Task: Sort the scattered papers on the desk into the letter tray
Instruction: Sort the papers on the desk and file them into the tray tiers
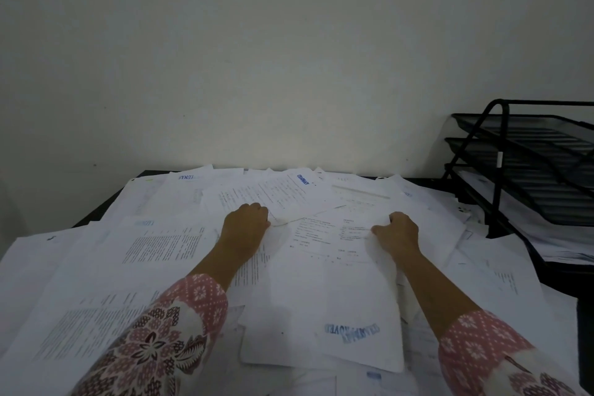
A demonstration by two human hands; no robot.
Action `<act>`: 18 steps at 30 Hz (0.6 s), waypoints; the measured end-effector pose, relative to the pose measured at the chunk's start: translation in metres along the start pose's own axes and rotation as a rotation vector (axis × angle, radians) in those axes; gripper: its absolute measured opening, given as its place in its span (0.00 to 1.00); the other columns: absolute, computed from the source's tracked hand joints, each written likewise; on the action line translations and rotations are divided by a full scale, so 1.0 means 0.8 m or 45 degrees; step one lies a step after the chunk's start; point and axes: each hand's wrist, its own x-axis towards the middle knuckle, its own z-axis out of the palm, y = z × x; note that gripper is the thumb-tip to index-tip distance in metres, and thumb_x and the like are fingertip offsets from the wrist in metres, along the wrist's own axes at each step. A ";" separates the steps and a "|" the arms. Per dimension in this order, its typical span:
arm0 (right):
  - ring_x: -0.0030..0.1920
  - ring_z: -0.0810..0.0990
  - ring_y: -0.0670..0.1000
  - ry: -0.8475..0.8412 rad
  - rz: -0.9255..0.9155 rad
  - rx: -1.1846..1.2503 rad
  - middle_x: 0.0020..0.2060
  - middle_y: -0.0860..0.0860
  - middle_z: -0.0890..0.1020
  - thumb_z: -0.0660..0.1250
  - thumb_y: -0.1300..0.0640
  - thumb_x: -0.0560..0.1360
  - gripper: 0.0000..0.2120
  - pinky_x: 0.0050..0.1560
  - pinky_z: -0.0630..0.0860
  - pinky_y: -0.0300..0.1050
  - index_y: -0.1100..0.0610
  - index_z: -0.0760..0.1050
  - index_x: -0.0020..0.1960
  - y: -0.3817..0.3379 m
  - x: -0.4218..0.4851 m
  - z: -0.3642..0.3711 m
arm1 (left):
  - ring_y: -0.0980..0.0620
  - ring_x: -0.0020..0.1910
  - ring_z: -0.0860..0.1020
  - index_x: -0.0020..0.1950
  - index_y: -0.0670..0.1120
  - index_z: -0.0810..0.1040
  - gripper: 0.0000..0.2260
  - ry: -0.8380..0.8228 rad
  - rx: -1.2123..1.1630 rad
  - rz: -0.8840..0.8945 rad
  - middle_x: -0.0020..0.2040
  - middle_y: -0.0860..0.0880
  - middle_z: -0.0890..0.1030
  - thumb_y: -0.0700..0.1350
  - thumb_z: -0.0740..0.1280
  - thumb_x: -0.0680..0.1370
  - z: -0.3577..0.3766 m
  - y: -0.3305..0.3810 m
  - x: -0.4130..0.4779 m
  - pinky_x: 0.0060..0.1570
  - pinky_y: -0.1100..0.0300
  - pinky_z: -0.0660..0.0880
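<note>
Grip: left hand [246,225] and right hand [400,233] are both closed on the far edge of one sheet [321,286], one at each far corner, with the fingers curled over and the thumbs pressed to the paper. The undersides of the fingers are hidden, so how deep the hold goes cannot be told. The paper creases a little at the left corner.

Sheet: printed text at the far end, a blue stamp [352,329] at the near end. It lies on top of the loose papers [154,254] that cover most of the surface [585,337], overlapping at all angles.

Letter tray [527,138]: black mesh, three tiers, at the right rear of the surface, well apart from both hands. The upper two tiers look bare. Some paper appears to lie in the bottom tier [553,244], though that part is dim.

Step in hand, as judged: picking up one sheet from the pile; nearly all of the sorting is left to do.

Next move calls for: lifting the sheet free without dragging its neighbours, then carrying it right and sliding it flat into a tier. Which tier suits it cannot be read from here
</note>
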 end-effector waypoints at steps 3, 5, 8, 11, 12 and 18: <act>0.37 0.68 0.50 0.078 0.022 0.101 0.32 0.48 0.65 0.61 0.67 0.74 0.18 0.28 0.58 0.36 0.54 0.58 0.32 0.008 0.006 -0.004 | 0.51 0.50 0.75 0.55 0.45 0.73 0.11 0.033 -0.002 0.029 0.52 0.49 0.77 0.49 0.54 0.82 -0.003 0.012 0.001 0.43 0.61 0.68; 0.42 0.69 0.52 0.106 0.059 0.155 0.35 0.50 0.68 0.59 0.68 0.75 0.13 0.30 0.60 0.36 0.56 0.62 0.36 0.011 0.011 -0.007 | 0.50 0.48 0.76 0.54 0.44 0.73 0.11 0.037 -0.042 0.040 0.51 0.49 0.77 0.49 0.55 0.82 -0.006 0.024 0.003 0.43 0.60 0.68; 0.37 0.67 0.50 0.101 0.115 0.214 0.35 0.49 0.65 0.57 0.70 0.74 0.16 0.32 0.61 0.35 0.52 0.61 0.36 0.012 0.016 -0.013 | 0.49 0.48 0.76 0.52 0.43 0.74 0.11 -0.056 -0.176 0.012 0.50 0.48 0.77 0.48 0.56 0.81 -0.019 0.050 0.008 0.44 0.59 0.68; 0.31 0.59 0.46 0.047 0.154 0.299 0.31 0.47 0.58 0.56 0.69 0.75 0.21 0.29 0.54 0.35 0.48 0.52 0.33 0.010 0.016 -0.015 | 0.50 0.44 0.74 0.49 0.42 0.75 0.10 -0.183 -0.315 0.034 0.47 0.47 0.77 0.47 0.58 0.80 -0.032 0.077 0.012 0.42 0.59 0.68; 0.32 0.60 0.47 0.015 0.185 0.329 0.32 0.47 0.58 0.56 0.67 0.75 0.20 0.29 0.54 0.35 0.49 0.52 0.33 0.013 0.019 -0.013 | 0.50 0.42 0.73 0.48 0.42 0.75 0.10 -0.216 -0.371 0.049 0.45 0.46 0.77 0.47 0.59 0.80 -0.036 0.085 0.013 0.41 0.59 0.68; 0.68 0.67 0.58 -0.134 0.171 0.396 0.69 0.59 0.68 0.55 0.51 0.81 0.25 0.66 0.65 0.50 0.64 0.61 0.72 0.002 0.007 -0.012 | 0.51 0.35 0.79 0.40 0.43 0.74 0.09 -0.658 -1.187 -0.046 0.40 0.47 0.79 0.44 0.63 0.79 -0.054 0.124 0.011 0.35 0.63 0.75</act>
